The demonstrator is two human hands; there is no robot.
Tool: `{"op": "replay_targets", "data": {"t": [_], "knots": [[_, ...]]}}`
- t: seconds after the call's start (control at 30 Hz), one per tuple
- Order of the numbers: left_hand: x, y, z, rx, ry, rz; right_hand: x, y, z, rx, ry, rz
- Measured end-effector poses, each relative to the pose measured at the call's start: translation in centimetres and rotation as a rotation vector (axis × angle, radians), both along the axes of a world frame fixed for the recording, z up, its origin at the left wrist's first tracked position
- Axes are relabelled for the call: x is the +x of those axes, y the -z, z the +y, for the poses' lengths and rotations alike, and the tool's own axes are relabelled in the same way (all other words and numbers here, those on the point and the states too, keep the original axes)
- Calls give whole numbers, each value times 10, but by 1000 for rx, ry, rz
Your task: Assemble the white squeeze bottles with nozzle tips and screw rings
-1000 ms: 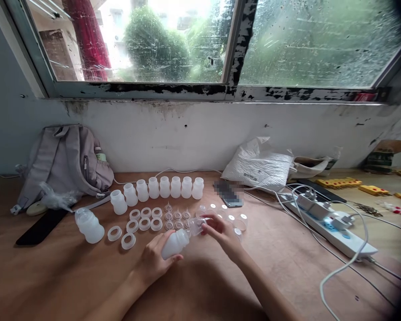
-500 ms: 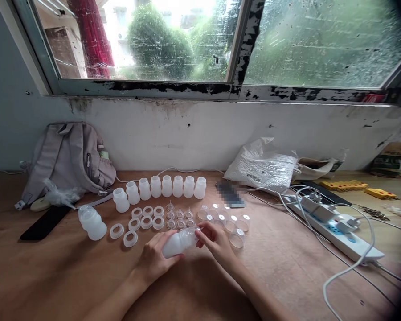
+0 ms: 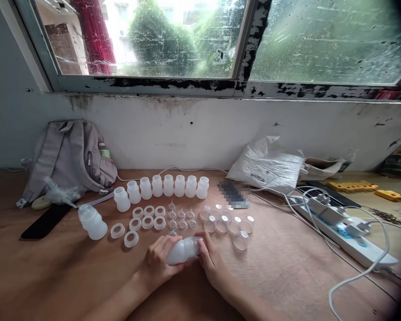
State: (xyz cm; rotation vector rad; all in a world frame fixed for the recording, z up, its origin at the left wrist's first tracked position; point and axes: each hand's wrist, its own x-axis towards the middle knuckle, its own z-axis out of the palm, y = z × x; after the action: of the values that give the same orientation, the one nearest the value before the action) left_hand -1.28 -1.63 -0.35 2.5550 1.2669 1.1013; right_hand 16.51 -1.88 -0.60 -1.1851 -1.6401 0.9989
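A frosted baby bottle lies tilted on its side between my hands, its clear cap pointing right. My left hand is wrapped round the body. The fingers of my right hand close on the capped end. Just beyond are clear nipples in short rows, with white collar rings to their left. Clear dome caps stand in a group to the right. Behind the rings runs a row of open frosted bottles. One capped bottle stands apart at the left.
A grey backpack and a black phone-like slab are at the left. Against the wall at the right lies a silvery mailing bag. A white power strip with looping cables takes up the right side; a blurred-out device lies behind the caps.
Both hands and the bottle have come slightly nearer to me. My right fingers have shifted from the cap's tip to a fuller grip round that end. The view has turned slightly.
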Motion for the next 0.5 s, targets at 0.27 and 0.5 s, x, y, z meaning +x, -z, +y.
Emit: {"op": "replay_targets", "data": {"t": [0.27,0.5], "knots": [[2,8,1,9,-67,7,-6,0,7,-107,-22,99],[8,2,0,-18,-89,1,-3,-3,16,-243,-69,238]]}}
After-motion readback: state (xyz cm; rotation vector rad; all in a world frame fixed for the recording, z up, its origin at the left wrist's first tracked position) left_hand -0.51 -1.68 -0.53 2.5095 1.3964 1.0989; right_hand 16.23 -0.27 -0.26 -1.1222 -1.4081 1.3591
